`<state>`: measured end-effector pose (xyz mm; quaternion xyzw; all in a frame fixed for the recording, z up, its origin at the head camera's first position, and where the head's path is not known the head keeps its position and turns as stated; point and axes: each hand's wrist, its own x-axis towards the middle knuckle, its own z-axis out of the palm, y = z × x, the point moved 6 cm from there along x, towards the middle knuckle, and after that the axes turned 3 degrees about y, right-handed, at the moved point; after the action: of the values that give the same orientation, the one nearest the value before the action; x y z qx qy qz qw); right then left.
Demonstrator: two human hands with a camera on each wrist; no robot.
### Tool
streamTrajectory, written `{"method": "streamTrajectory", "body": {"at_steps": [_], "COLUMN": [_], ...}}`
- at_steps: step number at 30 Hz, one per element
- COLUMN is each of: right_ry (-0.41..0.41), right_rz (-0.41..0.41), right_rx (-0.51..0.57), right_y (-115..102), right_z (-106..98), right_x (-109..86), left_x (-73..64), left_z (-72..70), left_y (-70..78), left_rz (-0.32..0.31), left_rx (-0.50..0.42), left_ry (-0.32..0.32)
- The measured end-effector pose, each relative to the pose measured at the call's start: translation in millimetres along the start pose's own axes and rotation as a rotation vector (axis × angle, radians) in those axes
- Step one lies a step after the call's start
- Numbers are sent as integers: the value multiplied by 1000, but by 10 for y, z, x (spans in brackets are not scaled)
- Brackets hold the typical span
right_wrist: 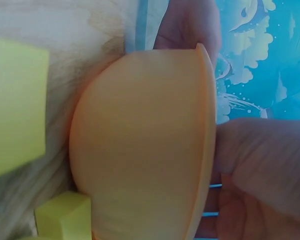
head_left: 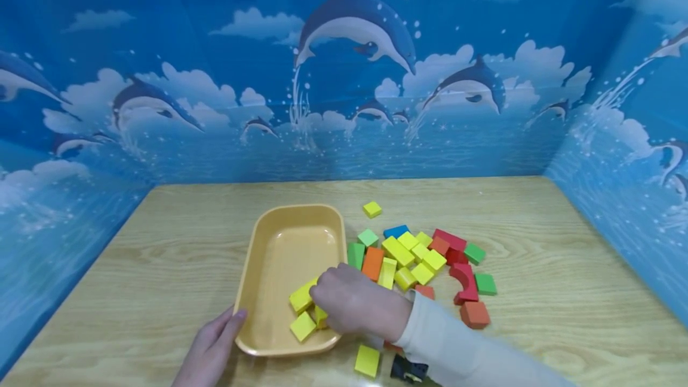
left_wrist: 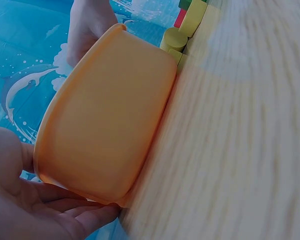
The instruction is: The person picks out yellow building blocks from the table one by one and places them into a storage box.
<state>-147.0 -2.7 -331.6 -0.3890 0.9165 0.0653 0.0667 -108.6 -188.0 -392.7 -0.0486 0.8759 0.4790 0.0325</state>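
Observation:
A tan plastic tray (head_left: 279,249) stands on the table. My left hand (head_left: 208,348) holds its near left corner, thumb at the rim; in the left wrist view, the left hand's fingers (left_wrist: 97,220) lie under the tray's outer wall. My right hand (head_left: 360,303) reaches over the right rim into the tray, fingers curled down at the end of a long yellow block (head_left: 302,296). Its fingertips are hidden in the head view. Close by in the tray lie a square yellow block (head_left: 303,326) and another yellow block (head_left: 321,317), partly covered by the right hand.
Right of the tray is a loose pile of yellow blocks (head_left: 398,252), with green, orange, blue and red ones around it. A red arch block (head_left: 466,282) lies at its right. Single yellow blocks lie behind (head_left: 372,209) and in front (head_left: 368,361). Dolphin-printed blue walls (head_left: 344,154) enclose the table.

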Motion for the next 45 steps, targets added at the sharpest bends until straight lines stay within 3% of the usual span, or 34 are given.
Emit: {"method": "streamTrajectory", "body": {"at_steps": [6, 11, 16, 20, 22, 26, 29, 35, 45], "right_ry": [40, 197, 393, 453, 404, 199, 79, 36, 80], "right_rz": [1, -30, 109, 240, 319, 474, 540, 576, 566], "right_rx": [34, 245, 384, 398, 414, 450, 470, 508, 507], "right_y": [32, 265, 728, 1030, 1154, 1342, 1418, 1493, 1593], "right_z": [-26, -249, -572, -516, -364, 42, 291, 536, 526], "right_x": [-34, -148, -254, -138, -43, 116, 175, 185, 166], "left_x": [29, 56, 59, 45, 45, 37, 28, 40, 75], "left_z": [4, 29, 36, -25, -45, -49, -36, 30, 65], "left_y": [31, 48, 4, -85, -133, -218, -272, -330, -292], "left_rz": [23, 34, -13, -64, -85, -118, -120, -118, -114], "left_rx": [9, -6, -12, -5, -6, -3, -26, -71, -137], "left_ry": [7, 9, 6, 16, 20, 40, 65, 70, 72]}}
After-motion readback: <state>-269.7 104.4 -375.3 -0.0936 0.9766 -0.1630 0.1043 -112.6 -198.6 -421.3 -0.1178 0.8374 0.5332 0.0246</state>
